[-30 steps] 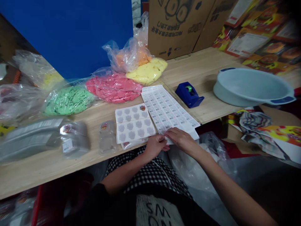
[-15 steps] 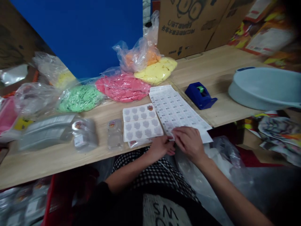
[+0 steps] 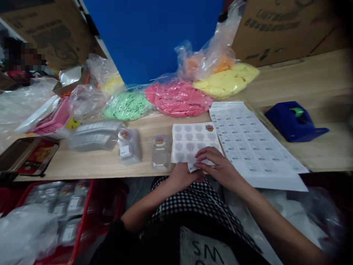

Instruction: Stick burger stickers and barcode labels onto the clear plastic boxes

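My left hand point(image 3: 184, 176) is at the table's front edge, fingers curled, with a small white barcode label point(image 3: 191, 168) at its fingertips. My right hand point(image 3: 219, 167) is just to the right; its fingers are bent and apart, the thumb close to the label. Behind the hands lies a white sheet of grey round stickers point(image 3: 187, 137), one carrying a coloured logo. To its right is a long sheet of barcode labels point(image 3: 248, 136). Left of the sticker sheet stands a clear plastic box point(image 3: 160, 152) with a logo sticker.
A stack of clear boxes point(image 3: 129, 145) and nested clear lids point(image 3: 92, 136) lie left. Bags of green point(image 3: 127, 106), pink point(image 3: 179, 97) and yellow point(image 3: 226, 81) material line the back. A blue tape dispenser point(image 3: 292, 121) stands right. A red crate point(image 3: 85, 217) sits below the table.
The view has swung left, so things appear further right. My hands have come away from the label sheet's corner to beside the sticker sheet, and a small label now shows between them.
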`<state>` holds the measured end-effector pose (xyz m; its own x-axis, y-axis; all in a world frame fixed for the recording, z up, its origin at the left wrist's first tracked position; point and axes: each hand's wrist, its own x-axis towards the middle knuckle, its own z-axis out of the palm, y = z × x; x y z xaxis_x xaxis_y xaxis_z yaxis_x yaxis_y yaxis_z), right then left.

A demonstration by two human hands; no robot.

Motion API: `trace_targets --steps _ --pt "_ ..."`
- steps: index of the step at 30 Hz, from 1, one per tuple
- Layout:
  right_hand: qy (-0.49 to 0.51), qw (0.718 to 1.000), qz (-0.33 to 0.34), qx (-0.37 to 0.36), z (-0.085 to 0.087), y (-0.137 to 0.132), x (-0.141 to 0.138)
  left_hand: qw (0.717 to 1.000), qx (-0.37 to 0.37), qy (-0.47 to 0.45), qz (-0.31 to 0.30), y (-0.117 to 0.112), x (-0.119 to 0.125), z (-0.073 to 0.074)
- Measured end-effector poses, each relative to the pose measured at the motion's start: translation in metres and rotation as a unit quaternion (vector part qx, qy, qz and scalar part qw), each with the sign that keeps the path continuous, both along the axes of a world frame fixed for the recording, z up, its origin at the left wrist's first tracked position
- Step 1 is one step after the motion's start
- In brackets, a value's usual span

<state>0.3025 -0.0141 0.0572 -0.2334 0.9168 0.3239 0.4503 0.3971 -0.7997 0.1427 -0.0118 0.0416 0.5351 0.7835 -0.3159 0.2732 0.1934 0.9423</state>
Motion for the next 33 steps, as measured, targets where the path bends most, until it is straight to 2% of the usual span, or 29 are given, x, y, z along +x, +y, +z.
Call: trace_targets --steps 2,4,7,9,12,15,24,33 --pt "0.049 0.997 -0.023 -0.049 0.002 0.008 -0.015 0.999 0.042 0.023 0.002 0.003 -0.023 0.003" --pt "0.088 0.989 -0.061 -0.1 0.002 0.017 -0.03 0.986 0.138 0.074 0.052 0.008 -0.051 0.004" --pt "0.107 0.982 -0.063 -0.142 -0.003 0.034 -0.056 0.929 0.3 0.17 0.133 0.02 -0.093 -0.001" --pt "0.095 0.984 -0.039 -0.144 -0.01 0.044 -0.074 0.916 0.337 0.178 0.123 0.028 -0.114 -0.01" --pt "0.05 0.991 -0.01 -0.124 -0.023 0.053 -0.097 0.942 0.303 0.114 0.092 0.034 -0.128 -0.026" --pt "0.015 0.994 0.01 -0.105 -0.034 0.058 -0.108 0.955 0.271 0.07 0.098 0.034 -0.129 -0.035" --pt "-0.034 0.997 0.01 -0.072 -0.045 0.059 -0.111 0.96 0.254 0.05 0.105 0.034 -0.129 -0.029" --pt "-0.094 0.995 0.0 -0.044 -0.05 0.056 -0.116 0.958 0.261 0.065 0.097 0.034 -0.128 -0.03"
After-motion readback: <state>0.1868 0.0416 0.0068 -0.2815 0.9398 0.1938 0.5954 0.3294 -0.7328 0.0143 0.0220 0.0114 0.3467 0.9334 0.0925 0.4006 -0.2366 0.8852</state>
